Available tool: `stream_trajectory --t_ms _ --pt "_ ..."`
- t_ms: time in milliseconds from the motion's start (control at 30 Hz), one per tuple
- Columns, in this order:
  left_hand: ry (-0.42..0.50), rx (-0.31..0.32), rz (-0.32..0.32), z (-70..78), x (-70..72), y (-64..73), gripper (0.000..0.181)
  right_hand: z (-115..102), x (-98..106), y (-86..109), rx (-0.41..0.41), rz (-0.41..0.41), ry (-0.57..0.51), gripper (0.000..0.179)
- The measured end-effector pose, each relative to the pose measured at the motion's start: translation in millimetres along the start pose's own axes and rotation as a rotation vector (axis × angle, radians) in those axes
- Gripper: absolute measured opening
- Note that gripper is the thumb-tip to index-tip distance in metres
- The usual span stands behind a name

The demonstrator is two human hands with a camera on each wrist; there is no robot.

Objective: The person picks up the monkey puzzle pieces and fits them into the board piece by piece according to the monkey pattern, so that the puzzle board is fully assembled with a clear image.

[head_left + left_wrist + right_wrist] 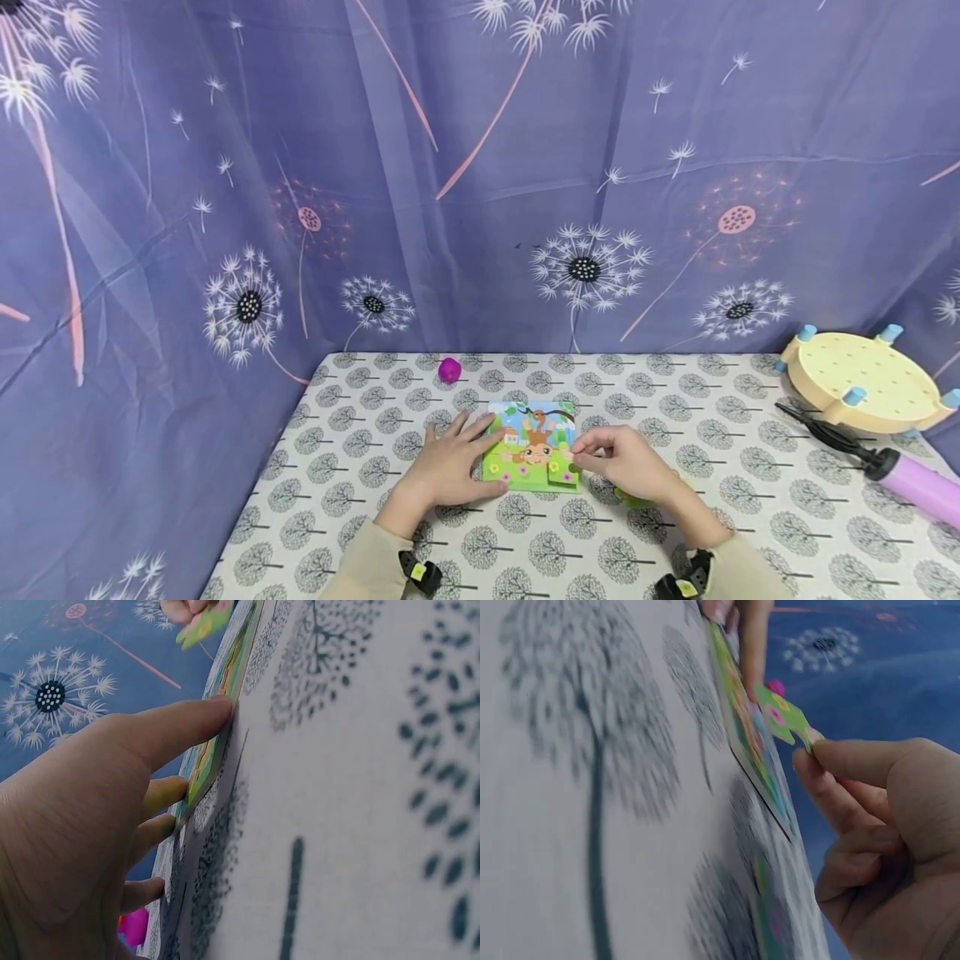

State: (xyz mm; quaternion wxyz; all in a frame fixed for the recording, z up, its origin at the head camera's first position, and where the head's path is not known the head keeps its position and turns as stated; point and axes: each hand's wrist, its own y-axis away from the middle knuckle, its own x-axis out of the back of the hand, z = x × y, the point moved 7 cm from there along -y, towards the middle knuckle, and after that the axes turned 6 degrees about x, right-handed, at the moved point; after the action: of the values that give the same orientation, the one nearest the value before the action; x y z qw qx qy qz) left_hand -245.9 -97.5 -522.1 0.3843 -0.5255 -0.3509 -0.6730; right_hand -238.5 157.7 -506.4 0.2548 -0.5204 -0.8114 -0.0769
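A jigsaw puzzle board with a cartoon animal picture lies on the table. My left hand is spread at the board's left side, its thumb on the near edge and fingertips at the left edge. With thumb and index finger, my right hand pinches a green puzzle piece printed with flowers. In the right wrist view the piece is tilted above the board; in the head view it overlaps the lower right corner. Another green piece lies on the table, partly hidden under the right wrist.
A small magenta ball-like object sits near the far edge. At right are an upturned yellow stool-like item with blue-tipped legs, and a purple cylinder with a black end. A tree-patterned cloth covers the table; a blue curtain hangs behind.
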Motion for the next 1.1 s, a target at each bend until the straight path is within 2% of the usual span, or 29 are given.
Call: stream_trajectory --t_ms 267,533,667,900,1100 --pt "-0.02 0.003 -0.002 -1.6 -1.7 -1.2 0.087 -0.5 -29.2 -19.1 0.011 0.036 0.027 0.009" --pt "-0.01 0.012 -0.009 -1.7 -0.8 -0.8 0.088 -14.0 -53.7 -35.6 0.071 0.035 0.055 0.009" --pt "-0.01 0.012 0.003 -0.9 -0.8 -1.5 0.086 -17.8 -63.1 -41.1 0.07 0.04 0.091 0.007" --pt "-0.003 0.007 0.027 0.1 0.6 -2.0 0.079 -18.9 -74.1 -48.9 0.036 0.027 0.144 0.006" --pt "-0.009 0.014 0.02 -2.0 -0.9 -2.9 0.076 -19.7 -76.3 -50.7 0.039 0.023 0.153 0.005"
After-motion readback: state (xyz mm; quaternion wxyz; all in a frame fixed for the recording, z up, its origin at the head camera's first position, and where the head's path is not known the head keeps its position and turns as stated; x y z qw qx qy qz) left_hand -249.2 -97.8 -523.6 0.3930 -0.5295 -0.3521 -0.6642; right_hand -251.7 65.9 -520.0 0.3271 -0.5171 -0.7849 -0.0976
